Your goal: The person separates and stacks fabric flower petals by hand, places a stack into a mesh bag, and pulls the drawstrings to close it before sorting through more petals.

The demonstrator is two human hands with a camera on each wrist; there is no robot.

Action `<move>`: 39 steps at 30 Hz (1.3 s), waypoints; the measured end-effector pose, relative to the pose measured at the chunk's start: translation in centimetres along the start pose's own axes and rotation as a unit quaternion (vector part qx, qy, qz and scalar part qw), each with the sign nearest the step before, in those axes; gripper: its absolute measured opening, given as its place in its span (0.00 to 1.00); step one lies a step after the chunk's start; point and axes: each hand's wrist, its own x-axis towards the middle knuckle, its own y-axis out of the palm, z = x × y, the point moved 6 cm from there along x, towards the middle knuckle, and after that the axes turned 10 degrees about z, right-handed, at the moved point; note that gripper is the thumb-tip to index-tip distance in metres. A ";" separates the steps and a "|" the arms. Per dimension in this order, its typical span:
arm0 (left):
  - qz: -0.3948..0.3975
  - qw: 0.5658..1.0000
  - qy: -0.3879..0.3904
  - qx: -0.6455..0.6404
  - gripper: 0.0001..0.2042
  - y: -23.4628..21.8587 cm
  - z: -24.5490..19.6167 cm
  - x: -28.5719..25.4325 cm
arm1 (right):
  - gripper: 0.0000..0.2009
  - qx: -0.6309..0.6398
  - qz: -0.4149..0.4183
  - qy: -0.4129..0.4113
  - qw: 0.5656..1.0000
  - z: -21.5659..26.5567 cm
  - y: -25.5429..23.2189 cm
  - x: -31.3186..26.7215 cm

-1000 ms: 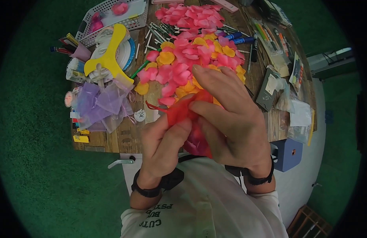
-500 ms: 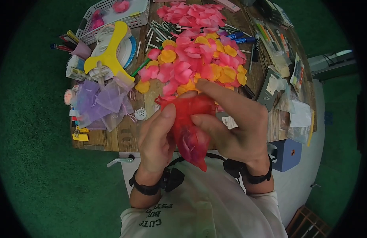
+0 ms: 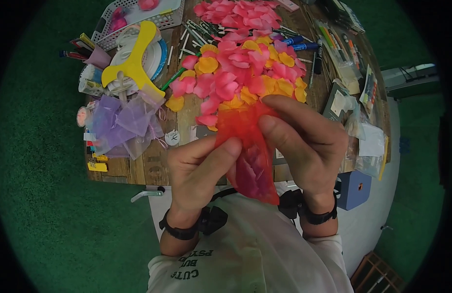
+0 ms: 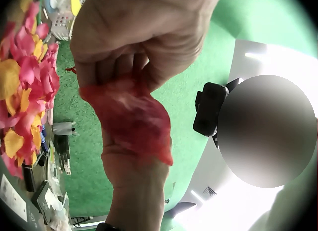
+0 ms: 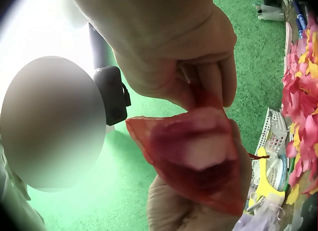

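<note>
A sheer red pouch [image 3: 255, 168] hangs between both hands in front of the chest, its upper edge spread toward the table and its filled end pointing down at the shirt. Dark purple-pink contents show through the fabric [image 5: 194, 146]. The left hand [image 3: 196, 171] pinches one side of the upper part between thumb and fingers. On the other side the right hand [image 3: 309, 146] pinches the same upper part. In the left wrist view the pouch [image 4: 134, 117] covers part of the right hand's wrist area. Pink petals [image 3: 226, 85] and yellow petals [image 3: 206, 65] lie heaped beyond the hands.
Purple mesh bags [image 3: 123, 119], a yellow three-armed piece [image 3: 133, 68] and a white basket [image 3: 162, 19] occupy the left side. Blue markers [image 3: 304, 47] lie beyond the petals. Pens and plastic packets [image 3: 372, 141] line the right side. A blue box [image 3: 354, 190] stands below the table's right edge.
The hands have moved apart, and the pouch's upper part is spread wider between them. The right hand has shifted right. The pouch's lower tip has swung to the right.
</note>
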 end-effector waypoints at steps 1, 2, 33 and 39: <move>0.000 1.000 -0.001 0.000 0.09 0.1 0.0 0.1 | 0.10 0.008 0.000 0.004 1.000 0.0 0.0 0.0; -0.014 1.000 0.006 -0.002 0.10 0.0 -0.2 0.1 | 0.10 0.008 0.000 0.004 1.000 0.0 0.0 0.0; -0.092 0.995 -0.006 0.024 0.10 -0.8 -0.1 0.1 | 0.11 -0.213 0.020 -0.260 0.942 1.8 1.1 0.3; -0.096 0.995 0.010 0.007 0.13 -1.0 -0.1 0.1 | 0.08 -0.196 0.013 -0.243 0.950 1.7 0.8 0.4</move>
